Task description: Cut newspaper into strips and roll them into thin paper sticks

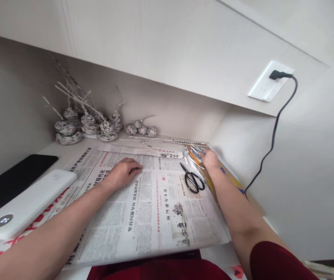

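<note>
My left hand (123, 173) rests on the spread newspaper (143, 210), its fingers loosely bent, a gap showing by the thumb and nothing seen in it. At the back right, my right hand (209, 157) reaches over a small pile of things beside the newspaper. Its fingers are closed at a greyish, shiny item (198, 151) that is too blurred to name. Black-handled scissors (194, 182) lie on the newspaper, left of my right forearm. Thin rolled paper sticks (167, 140) and a cut paper strip (158, 153) lie along the newspaper's far edge.
Several woven paper gourds (89, 124) with stems stand at the back left, small paper balls (142, 128) beside them. A white power bank (29, 202) and a black flat object (18, 175) lie left. A black cable (274, 132) hangs from the wall socket (268, 83) at right.
</note>
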### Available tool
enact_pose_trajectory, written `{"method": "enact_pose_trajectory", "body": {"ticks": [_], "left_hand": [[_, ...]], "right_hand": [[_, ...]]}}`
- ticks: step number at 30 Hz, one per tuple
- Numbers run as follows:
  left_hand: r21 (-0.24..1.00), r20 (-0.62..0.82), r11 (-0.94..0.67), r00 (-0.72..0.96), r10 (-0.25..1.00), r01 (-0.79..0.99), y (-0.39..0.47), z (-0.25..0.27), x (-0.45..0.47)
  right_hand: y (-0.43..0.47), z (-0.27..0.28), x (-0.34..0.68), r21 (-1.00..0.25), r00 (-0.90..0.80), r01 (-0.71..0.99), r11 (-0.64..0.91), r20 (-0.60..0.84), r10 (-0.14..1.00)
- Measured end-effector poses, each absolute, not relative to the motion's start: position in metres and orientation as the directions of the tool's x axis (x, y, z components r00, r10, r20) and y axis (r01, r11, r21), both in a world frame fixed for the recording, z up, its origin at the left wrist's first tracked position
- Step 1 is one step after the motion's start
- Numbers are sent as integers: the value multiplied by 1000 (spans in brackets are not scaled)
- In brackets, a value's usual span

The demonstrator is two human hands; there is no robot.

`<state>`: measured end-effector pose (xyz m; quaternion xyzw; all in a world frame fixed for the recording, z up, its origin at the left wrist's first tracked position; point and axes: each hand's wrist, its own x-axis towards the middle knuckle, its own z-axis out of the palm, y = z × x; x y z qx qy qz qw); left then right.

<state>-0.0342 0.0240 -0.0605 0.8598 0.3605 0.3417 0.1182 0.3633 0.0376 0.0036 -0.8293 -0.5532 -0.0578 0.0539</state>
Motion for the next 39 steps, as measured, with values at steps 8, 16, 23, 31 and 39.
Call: {"method": "enact_pose_trajectory", "body": {"ticks": [8, 16, 23, 31, 39], "left_hand": [[438, 479, -711, 527, 702, 550, 25, -61, -35], [452, 477, -705, 520, 709, 546, 26, -63, -34], [475, 489, -709, 513, 706, 522, 29, -67, -35], [483, 487, -701, 505, 713, 524, 30, -68, -34], [506, 466, -689, 508, 724, 518, 30, -66, -34]], "right_hand": [[22, 10, 358, -32, 402, 914, -405, 210, 891], [34, 17, 325, 39, 75, 995, -88, 258, 963], [71, 10, 329, 71, 252, 963, -260, 110, 961], [94, 29, 326, -28, 324, 946, -323, 43, 945], [103, 13, 308, 0, 343, 939, -343, -28, 939]]}}
